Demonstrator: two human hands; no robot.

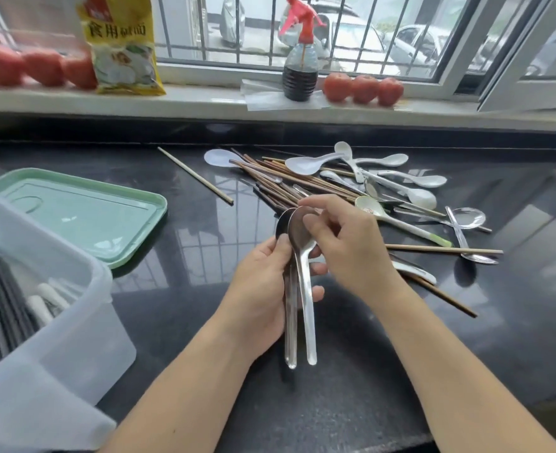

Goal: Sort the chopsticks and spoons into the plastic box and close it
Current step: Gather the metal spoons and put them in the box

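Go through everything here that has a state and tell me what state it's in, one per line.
plastic box: open, dark chopsticks and white handles inside
green lid: off, flat on the counter
metal spoons: stacked, held upright
left hand: grips the spoon handles
right hand: fingers on the top spoon's bowl
chopstick and spoon pile: loose, unsorted on the counter
spray bottle: upright, part full of dark liquid
window: open at right
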